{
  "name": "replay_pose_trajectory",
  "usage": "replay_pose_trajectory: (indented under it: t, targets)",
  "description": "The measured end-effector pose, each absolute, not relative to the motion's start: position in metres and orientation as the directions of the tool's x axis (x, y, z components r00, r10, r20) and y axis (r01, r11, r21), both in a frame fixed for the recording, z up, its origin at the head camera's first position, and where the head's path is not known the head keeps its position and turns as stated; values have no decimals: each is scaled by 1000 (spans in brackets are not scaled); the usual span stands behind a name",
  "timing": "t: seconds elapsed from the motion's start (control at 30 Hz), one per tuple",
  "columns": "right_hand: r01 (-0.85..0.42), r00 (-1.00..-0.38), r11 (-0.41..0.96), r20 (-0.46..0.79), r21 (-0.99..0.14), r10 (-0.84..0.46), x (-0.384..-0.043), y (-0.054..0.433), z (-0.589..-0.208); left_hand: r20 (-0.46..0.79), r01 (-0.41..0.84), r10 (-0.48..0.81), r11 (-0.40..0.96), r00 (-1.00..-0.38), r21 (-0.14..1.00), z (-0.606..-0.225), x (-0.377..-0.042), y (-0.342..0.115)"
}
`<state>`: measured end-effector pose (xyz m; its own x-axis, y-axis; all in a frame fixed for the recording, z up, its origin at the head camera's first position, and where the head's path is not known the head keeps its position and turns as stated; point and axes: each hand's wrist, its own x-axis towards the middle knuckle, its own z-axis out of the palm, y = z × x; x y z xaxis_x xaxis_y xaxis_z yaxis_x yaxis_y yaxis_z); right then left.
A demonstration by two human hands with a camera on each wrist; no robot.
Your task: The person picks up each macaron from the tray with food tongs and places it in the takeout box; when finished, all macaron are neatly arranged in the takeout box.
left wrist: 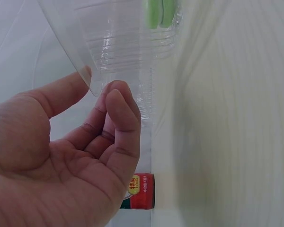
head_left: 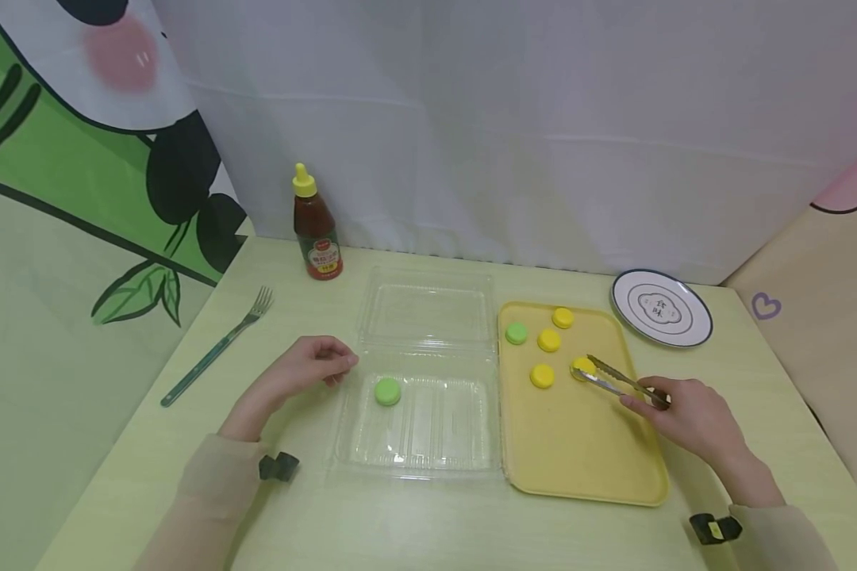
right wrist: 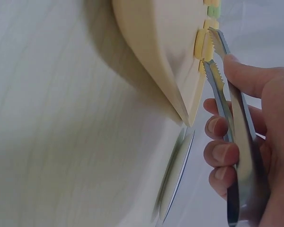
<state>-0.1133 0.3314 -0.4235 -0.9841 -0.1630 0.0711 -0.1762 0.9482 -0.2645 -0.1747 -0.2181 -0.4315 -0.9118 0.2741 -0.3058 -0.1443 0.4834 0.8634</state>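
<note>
Cloth backdrop (head_left: 471, 119): pale, hangs behind everything. Surface (head_left: 414, 523): light, faint wood grain in wrist views.

Tray (head_left: 578, 452): yellow, rectangular, R of ctr, long side running away from person. Clear container (head_left: 428, 317): hinged, lies unfolded just L of tray; lid half far, ridged base near.

R hand (head_left: 696, 416): over tray's R edge; fingers wrapped round metal tongs, thumb on one arm, other fingers on opp. arm. L hand (head_left: 307, 368): at container's L side; fingers loosely bent, thumb a little apart from them, rim corner btwn. Can't tell if rim is actually gripped.

Plate (head_left: 700, 327): white w/ dark rim line, far R, beyond tray's far R corner. Fork (head_left: 217, 349): green handle, far L, tines pointing away. Sauce bottle (head_left: 317, 238): upright, yellow cap, behind L hand, near backdrop. Tongs (head_left: 624, 379): slant in over tray from R; arms apart, tips at a yellow macaron (head_left: 583, 368), nearest R hand of those on tray. Firm grip or just contact: can't tell.

Other macarons, all small + round: 3 more yellow (head_left: 542, 376) in tray's far half; 1 green macaron (head_left: 516, 333) by tray's L edge, same half; 1 green macaron (head_left: 387, 391) in container base, L part, near L hand.
</note>
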Motion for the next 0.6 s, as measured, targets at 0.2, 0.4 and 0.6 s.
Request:
replay_pose_trajectory:
  t: [0.2, 0.4, 0.6]
  targets:
    - [-188, -982, 948, 75, -258, -174, -112, 330, -420, -308, -146, 273, 483, -911, 863, -431, -175, -218]
    - [-202, -979, 945, 83, -256, -187, -112, 330, -419, -305, -145, 276, 480, -911, 865, -430, -174, -218]
    - [-192, -981, 948, 78, -254, -178, -112, 331, -420, -300, -140, 277, 477, -913, 868, -430, -173, -217]
